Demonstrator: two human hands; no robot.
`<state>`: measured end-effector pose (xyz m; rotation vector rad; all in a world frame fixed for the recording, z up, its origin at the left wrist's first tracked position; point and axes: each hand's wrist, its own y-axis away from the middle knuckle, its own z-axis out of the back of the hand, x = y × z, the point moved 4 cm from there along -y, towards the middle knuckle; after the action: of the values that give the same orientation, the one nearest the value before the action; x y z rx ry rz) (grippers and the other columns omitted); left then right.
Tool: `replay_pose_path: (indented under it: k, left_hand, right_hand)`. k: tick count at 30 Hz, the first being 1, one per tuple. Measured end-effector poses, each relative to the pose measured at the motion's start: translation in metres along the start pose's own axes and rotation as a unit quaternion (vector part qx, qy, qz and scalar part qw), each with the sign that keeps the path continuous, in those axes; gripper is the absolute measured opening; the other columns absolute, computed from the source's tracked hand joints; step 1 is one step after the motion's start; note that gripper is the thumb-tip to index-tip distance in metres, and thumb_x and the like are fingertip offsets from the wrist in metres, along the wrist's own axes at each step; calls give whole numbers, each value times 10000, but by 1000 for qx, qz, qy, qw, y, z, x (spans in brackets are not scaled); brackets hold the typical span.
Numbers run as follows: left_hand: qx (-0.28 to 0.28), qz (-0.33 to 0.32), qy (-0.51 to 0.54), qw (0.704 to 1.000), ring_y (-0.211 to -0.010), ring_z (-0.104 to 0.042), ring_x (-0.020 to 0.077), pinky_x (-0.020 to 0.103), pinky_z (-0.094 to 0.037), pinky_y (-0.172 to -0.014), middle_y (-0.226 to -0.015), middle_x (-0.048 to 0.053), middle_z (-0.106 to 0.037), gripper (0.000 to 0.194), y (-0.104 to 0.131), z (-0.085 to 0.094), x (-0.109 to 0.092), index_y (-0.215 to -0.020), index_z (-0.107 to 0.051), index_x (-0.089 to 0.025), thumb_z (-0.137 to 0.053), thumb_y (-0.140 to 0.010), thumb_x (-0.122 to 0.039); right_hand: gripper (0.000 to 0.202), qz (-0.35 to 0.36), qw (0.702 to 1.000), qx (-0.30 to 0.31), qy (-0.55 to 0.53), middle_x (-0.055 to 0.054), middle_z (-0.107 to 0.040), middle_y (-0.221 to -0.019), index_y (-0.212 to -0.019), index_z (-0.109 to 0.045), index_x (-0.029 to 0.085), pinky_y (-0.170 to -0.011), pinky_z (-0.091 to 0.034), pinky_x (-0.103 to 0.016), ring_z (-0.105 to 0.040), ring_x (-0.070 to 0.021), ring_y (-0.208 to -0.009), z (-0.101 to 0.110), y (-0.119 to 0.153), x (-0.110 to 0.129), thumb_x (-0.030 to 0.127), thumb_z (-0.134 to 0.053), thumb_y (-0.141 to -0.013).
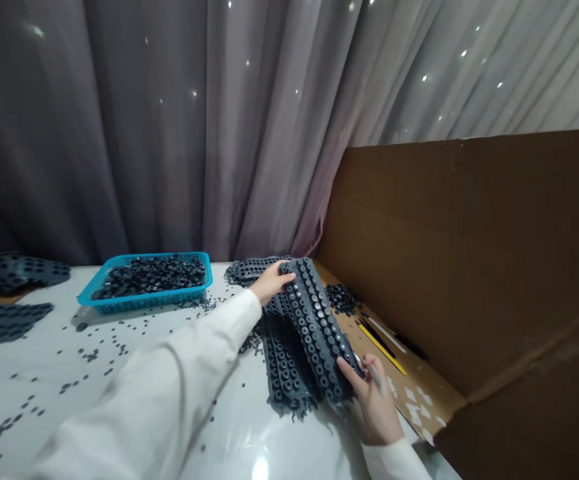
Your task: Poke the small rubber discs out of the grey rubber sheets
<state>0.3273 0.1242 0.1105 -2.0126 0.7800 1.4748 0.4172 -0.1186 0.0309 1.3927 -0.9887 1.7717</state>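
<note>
A dark grey rubbery sheet (pixel 314 327) with rows of round, ring-like parts is held up at a tilt between my two hands. My left hand (pixel 272 283) pinches its upper left corner, thumb on the front. At its lower right edge, my right hand (pixel 377 403) grips it with the thumb on top. A slim pale object (pixel 377 378) shows between the right fingers; its kind is unclear. Similar sheets (pixel 284 373) with ragged lower ends lie beneath and behind, partly hidden by the held one.
A blue basket (pixel 144 302) full of small black pieces stands on the white table (pixel 144 353), with loose black discs scattered around. More sheets (pixel 9 320) lie far left. Cardboard (pixel 459 253) walls the right side, where a yellow craft knife-like tool (pixel 382 348) and black pieces (pixel 340 298) lie.
</note>
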Motion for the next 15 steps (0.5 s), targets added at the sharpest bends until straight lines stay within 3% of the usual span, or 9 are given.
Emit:
replay_pose_path:
  k: [3,6,9,12,15]
  left_hand:
    - [-42,1,-37,998,-1186,-478,305,410,-378,-973,-1278,176,-524,479,-19,-9,17,-1056,-571,-145,-736,-612,-79]
    - [-64,-3,-78,995,-1296,-353,324,399,-279,-1055,-1378,177,-431,535,-7,12,21,-1087,-579,-148,-760,-585,-109]
    - [-69,4,-120,990,-1292,-365,324,403,-285,-1056,-1340,144,-483,510,32,53,10,-1083,-603,-181,-762,-600,-217]
    - [-73,31,-172,982,-1251,-420,328,422,-307,-1050,-1223,113,-582,442,87,104,-7,-1024,-640,-198,-744,-620,-343]
    - [-78,67,-312,944,-1200,-478,299,372,-400,-990,-1212,67,-598,453,143,165,-25,-1071,-618,-240,-626,-707,-509]
  right_hand:
    - [475,16,995,-39,91,75,-383,-585,-720,-339,252,-512,-354,-283,-412,-158,-531,6,-21,-17,482,-704,-520]
    - [409,51,987,-20,154,75,-413,-566,-734,-384,239,-548,-362,-294,-442,-168,-545,7,-25,-26,461,-673,-549]
    - [368,64,983,-14,174,33,-521,-654,-763,-409,231,-612,-404,-319,-521,-200,-630,11,-20,-29,465,-642,-601]
    - [383,64,983,-24,172,-49,-628,-883,-798,-428,224,-723,-438,-356,-586,-260,-836,19,-15,-31,493,-639,-626]
    - [415,60,983,-43,168,-124,-603,-1148,-817,-400,226,-856,-412,-418,-552,-318,-1051,23,-8,-27,525,-637,-655]
